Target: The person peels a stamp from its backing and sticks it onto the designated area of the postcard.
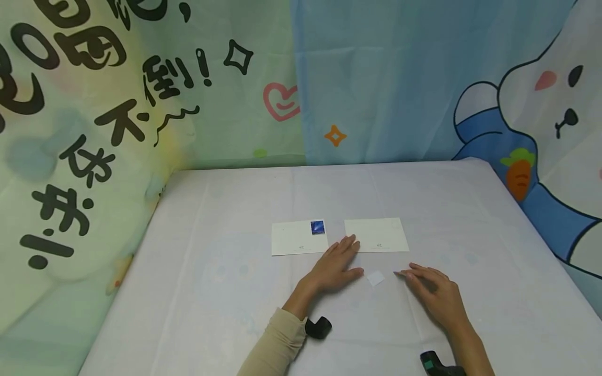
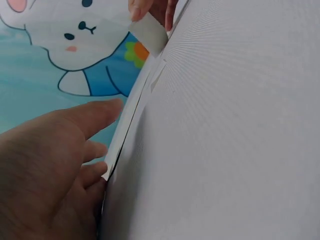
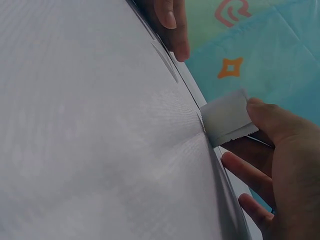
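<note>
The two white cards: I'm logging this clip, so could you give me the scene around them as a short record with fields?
Left card: white card, dark blue stamp near its upper right corner
Right card: plain white card, no stamp visible
Left hand: left hand, fingers stretched out, fingertips at the plain card's lower left
Right hand: right hand, pinching a small pale paper with serrated edges
Between hands: pale square piece lying on the white cloth
</note>
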A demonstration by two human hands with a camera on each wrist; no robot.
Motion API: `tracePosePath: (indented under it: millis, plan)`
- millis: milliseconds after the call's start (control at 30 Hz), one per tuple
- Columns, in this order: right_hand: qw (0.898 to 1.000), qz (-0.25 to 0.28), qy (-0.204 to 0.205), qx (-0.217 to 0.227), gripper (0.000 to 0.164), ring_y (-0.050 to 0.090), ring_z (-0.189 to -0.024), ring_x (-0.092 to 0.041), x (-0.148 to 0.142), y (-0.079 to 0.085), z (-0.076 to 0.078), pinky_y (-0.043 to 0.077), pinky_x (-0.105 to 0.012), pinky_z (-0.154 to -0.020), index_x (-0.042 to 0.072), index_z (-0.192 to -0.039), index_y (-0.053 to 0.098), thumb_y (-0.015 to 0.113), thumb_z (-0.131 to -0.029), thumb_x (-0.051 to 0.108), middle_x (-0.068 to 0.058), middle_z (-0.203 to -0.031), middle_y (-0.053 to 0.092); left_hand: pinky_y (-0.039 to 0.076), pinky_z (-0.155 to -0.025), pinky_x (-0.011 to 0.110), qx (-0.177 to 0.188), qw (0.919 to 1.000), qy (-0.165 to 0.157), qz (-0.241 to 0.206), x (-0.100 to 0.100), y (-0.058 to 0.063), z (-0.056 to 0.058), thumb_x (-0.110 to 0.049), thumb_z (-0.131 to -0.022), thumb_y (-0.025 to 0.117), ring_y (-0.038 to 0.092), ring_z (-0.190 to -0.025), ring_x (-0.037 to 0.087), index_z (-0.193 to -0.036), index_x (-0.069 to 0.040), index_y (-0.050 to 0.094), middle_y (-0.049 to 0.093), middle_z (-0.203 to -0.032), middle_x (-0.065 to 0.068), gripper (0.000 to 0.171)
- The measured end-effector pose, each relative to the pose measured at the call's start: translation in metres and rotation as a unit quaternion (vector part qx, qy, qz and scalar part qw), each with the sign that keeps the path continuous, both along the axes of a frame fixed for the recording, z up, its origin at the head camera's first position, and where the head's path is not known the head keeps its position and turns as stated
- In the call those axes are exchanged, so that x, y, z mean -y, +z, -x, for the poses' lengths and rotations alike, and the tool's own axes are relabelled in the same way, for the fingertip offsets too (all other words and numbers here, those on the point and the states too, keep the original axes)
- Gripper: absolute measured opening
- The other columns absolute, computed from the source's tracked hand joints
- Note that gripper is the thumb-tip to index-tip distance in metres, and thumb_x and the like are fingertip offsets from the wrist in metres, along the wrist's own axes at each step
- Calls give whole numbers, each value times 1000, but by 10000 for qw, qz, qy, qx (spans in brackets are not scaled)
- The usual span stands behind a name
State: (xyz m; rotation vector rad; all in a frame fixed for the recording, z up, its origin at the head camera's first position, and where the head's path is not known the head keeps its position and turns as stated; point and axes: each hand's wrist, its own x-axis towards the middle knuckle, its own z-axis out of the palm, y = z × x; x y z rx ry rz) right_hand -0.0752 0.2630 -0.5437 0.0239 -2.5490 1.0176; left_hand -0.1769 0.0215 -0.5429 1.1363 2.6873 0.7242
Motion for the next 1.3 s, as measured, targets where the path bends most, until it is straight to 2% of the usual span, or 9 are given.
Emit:
tracePosePath:
  millis: [167, 367, 433, 567, 667, 733, 967, 1167, 1300]
  plan:
    - [9997, -87, -218, 58, 22, 59, -100, -36, 3, 0, 5, 42, -50, -84, 2, -96, 68, 60, -91, 22, -14, -102, 67, 17, -108, 29, 111, 9982, 298, -518, 1, 3, 2, -36, -94, 50, 15, -138, 14, -145, -11, 28, 21, -151, 4, 60]
    - [9985, 214, -492, 137, 24, 61, -95, -31, 15, 9, 11, 44, -45, -80, 5, -91, 67, 56, -93, 26, -10, -91, 69, 30, -103, 29, -591, 9923, 350, -1028, -2, 18, 0, -32, -95, 51, 35, -130, 15, -136, -11, 44, 41, -140, 5, 47]
    - [9982, 353, -474, 37, 22, 62, -92, -31, 23, 16, 15, 43, -44, -80, 4, -89, 68, 58, -92, 23, -9, -87, 69, 33, -100, 28, -659, 9895, 323, -1244, -4, 24, -3, -33, -95, 50, 43, -123, 14, -130, -11, 52, 50, -131, 3, 41]
    - [9984, 491, -220, -152, 21, 61, -89, -35, 37, 30, 24, 41, -52, -82, 2, -84, 67, 59, -92, 20, -11, -80, 68, 38, -93, 24, -137, 9866, 306, -1595, -4, 35, -10, -38, -97, 45, 52, -111, 8, -117, -15, 62, 61, -115, -5, 35]
    - [9981, 554, -8, -270, 21, 60, -89, -37, 46, 40, 32, 40, -56, -81, 1, -81, 66, 59, -91, 19, -12, -78, 68, 41, -89, 22, 355, 9820, 262, -1836, -4, 41, -13, -41, -98, 41, 54, -103, 2, -112, -16, 64, 63, -105, -9, 37]
    - [9978, 551, 87, -371, 21, 60, -89, -37, 50, 47, 36, 41, -57, -80, 1, -80, 66, 60, -91, 18, -13, -77, 67, 41, -88, 21, 503, 9781, 187, -2009, -4, 44, -14, -40, -98, 40, 55, -98, 0, -110, -14, 63, 64, -99, -10, 37]
    - [9968, 492, 223, -582, 19, 57, -90, -35, 62, 71, 47, 40, -57, -77, 2, -77, 65, 63, -88, 16, -13, -77, 67, 45, -81, 19, 487, 9637, -33, -2626, 1, 62, -18, -30, -98, 44, 57, -89, -2, -102, -12, 60, 65, -88, -9, 24]
    - [9937, 712, 369, -783, 18, 54, -88, -27, 71, 82, 58, 36, -51, -79, 6, -71, 63, 66, -86, 15, -11, -77, 67, 46, -74, 19, 563, 9499, 102, -3072, 9, 73, -17, -25, -98, 47, 60, -82, 2, -99, -11, 60, 66, -84, -6, 19]
    - [9907, 836, 475, -963, 18, 54, -87, -25, 79, 88, 65, 34, -50, -82, 5, -70, 63, 66, -85, 13, -11, -79, 67, 47, -72, 23, 586, 9420, 224, -3297, 15, 77, -14, -24, -97, 48, 63, -80, 11, -97, -10, 60, 66, -83, -4, 19]
